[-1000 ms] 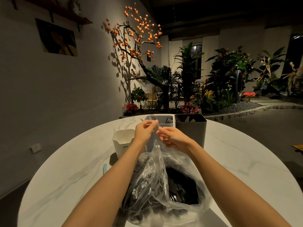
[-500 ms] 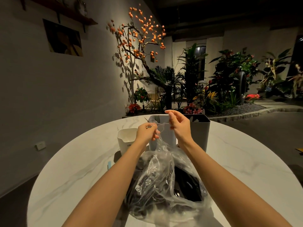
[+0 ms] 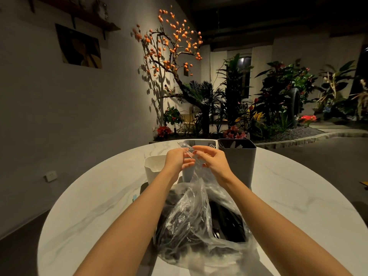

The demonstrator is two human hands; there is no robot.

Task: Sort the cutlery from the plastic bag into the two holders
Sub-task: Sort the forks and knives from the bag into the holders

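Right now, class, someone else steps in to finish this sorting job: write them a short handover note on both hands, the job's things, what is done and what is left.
Left hand: pinches a clear plastic piece of cutlery, held up over the table; its type is hard to tell.
Right hand: fingers curled at the same piece, beside the left hand; whether it grips is unclear.
Plastic bag: lies open on the marble table, near the person, dark cutlery inside.
Holders: light grey holder and dark grey holder stand side by side behind the hands.
Done: both holders already hold some pieces.
Left: place the held piece, then empty the bag.
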